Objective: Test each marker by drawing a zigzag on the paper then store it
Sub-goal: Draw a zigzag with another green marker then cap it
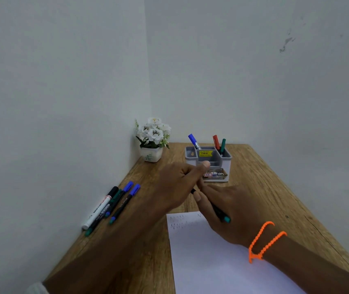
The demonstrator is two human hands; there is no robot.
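My right hand grips a black marker with a green end, slanted above the top of the white paper. My left hand reaches across with curled fingers closed at the marker's front end; the cap there is hidden by the fingers. Faint zigzag lines mark the paper's top left corner. Behind the hands stands a grey organizer with a blue marker, a red marker and a green marker upright in it.
Several loose markers lie side by side on the wooden table at the left, by the wall. A small white pot of white flowers stands in the back left corner. Walls close the table's left and far sides.
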